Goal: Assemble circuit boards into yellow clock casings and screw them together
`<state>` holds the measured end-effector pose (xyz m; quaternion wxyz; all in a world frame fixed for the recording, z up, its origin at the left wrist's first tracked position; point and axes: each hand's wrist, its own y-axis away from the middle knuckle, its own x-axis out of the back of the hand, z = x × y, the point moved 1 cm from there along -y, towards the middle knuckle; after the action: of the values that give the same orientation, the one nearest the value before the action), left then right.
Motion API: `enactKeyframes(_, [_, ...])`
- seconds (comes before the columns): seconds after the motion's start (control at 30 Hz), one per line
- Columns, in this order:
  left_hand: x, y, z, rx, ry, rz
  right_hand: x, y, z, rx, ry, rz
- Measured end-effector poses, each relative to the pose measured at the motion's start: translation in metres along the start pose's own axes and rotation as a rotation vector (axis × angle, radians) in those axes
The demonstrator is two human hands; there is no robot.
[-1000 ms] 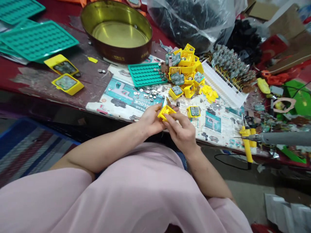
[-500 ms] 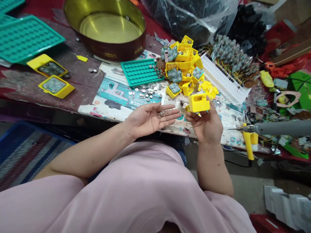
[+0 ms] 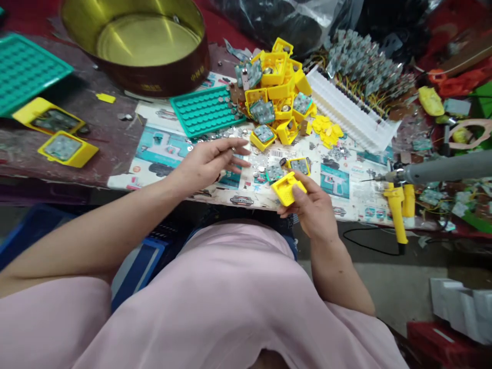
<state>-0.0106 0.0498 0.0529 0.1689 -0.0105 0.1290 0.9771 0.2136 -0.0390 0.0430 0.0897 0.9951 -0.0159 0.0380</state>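
Observation:
My left hand (image 3: 205, 165) hovers palm down over the near edge of the printed cardboard (image 3: 165, 146), left of the middle. Its thumb and index finger pinch a small shiny piece, likely a button cell (image 3: 232, 149); the other fingers stretch out. In my right hand (image 3: 313, 207) a yellow plastic casing (image 3: 287, 189) is held tilted between thumb and fingers. Just beyond it lie a loose circuit board (image 3: 274, 172) and a yellow casing with a board in it (image 3: 299, 165). Loose button cells, partly hidden, lie behind my left hand.
A teal tray (image 3: 203, 110) adjoins a heap of yellow casings (image 3: 274, 77). Behind the left hand stands a round tin (image 3: 154, 79). A white rack (image 3: 346, 113) borders piled circuit boards (image 3: 365, 66). At right, a grey electric screwdriver-like tool (image 3: 446, 168) juts in above a yellow-handled tool (image 3: 397, 215).
My left hand has turned from palm up to palm down and moved left. My right hand has lowered and tilted the casing, and the board and second casing now show beyond it. The view shifted right.

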Motion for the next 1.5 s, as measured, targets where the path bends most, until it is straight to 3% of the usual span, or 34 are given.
enactKeyframes(0.07, [0.010,-0.010,-0.003,-0.226,-0.388,0.012,-0.001,0.011,0.000,0.269,0.385,0.031])
enactKeyframes(0.17, [0.020,-0.024,-0.009,-0.439,-0.849,-0.139,-0.003,0.024,-0.003,0.746,0.967,0.133])
enactKeyframes(0.23, [0.023,-0.031,-0.014,-0.521,-0.980,-0.218,-0.003,0.028,-0.005,0.901,1.175,0.132])
enactKeyframes(0.3, [0.024,-0.033,-0.015,-0.573,-0.999,-0.196,-0.003,0.029,-0.006,0.948,1.251,0.096])
enactKeyframes(0.4, [0.017,-0.030,-0.011,-0.622,-0.975,-0.130,-0.004,0.028,-0.006,0.982,1.266,0.068])
enactKeyframes(0.5, [-0.002,-0.025,0.001,-0.625,-0.914,-0.196,-0.004,0.026,-0.003,1.012,1.235,0.069])
enactKeyframes(0.67, [-0.039,-0.025,0.020,-0.504,-0.801,-0.271,-0.010,0.016,0.015,1.034,1.155,0.062])
enactKeyframes(0.8, [-0.055,-0.037,0.022,-0.510,-0.925,-0.286,-0.014,0.011,0.027,1.016,1.160,0.067])
enactKeyframes(0.93, [-0.058,-0.050,0.017,-0.523,-1.121,-0.310,-0.002,0.011,0.020,1.035,1.059,0.109])
enactKeyframes(1.1, [-0.062,-0.055,0.013,-0.583,-1.340,-0.292,0.019,-0.013,0.001,0.751,1.136,0.208])
enactKeyframes(1.3, [-0.059,-0.052,0.012,-0.549,-1.271,-0.191,0.005,-0.060,-0.008,0.528,1.289,0.054])
enactKeyframes(1.5, [-0.041,-0.041,0.018,-0.560,-1.167,-0.118,0.001,-0.077,-0.011,0.586,1.277,0.018])
